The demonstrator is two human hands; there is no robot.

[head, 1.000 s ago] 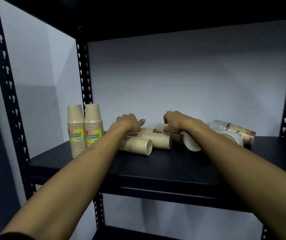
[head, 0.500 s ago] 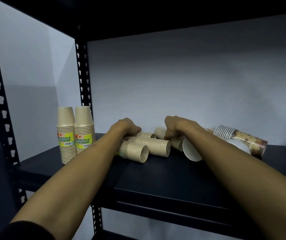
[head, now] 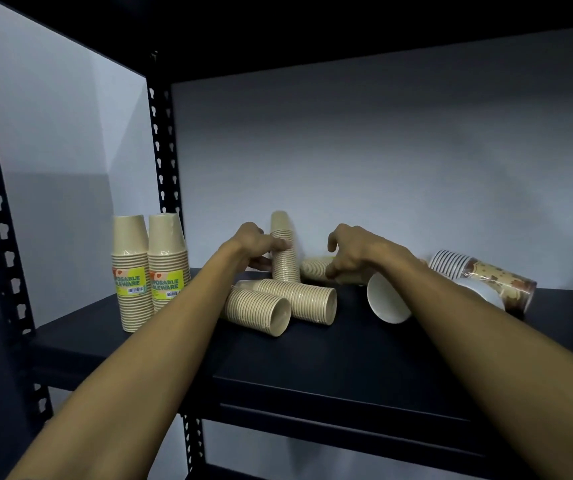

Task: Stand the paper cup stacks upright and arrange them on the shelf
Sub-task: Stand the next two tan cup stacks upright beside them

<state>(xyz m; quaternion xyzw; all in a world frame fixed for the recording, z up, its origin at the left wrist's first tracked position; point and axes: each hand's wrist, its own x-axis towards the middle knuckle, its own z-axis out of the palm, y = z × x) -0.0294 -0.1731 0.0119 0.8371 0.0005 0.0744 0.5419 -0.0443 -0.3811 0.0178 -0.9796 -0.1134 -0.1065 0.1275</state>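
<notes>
While two tan paper cup stacks already stand upright side by side at the left end of the black metal shelf, a third tan paper cup stack is tipped almost upright near the back, leaning a little. The person's left hand grips it at mid-height, fingers wrapped round its side. Just to the right, the right hand curls over another tan stack lying on its side, though how firmly it holds I cannot tell for sure.

By my reckoning the job is roughly a third done. Left to stand up are two tan stacks lying side by side in front of the raised one, the one under the right hand, a white paper cup on its side partly behind the right forearm, and a wrapped stack of brown patterned cups lying at the far right.

Each standing stack wears a yellow-green label with red lettering; the nearer-right one reads "POSABLE" over "LEWARE", partly cut off, with a barcode below
</notes>
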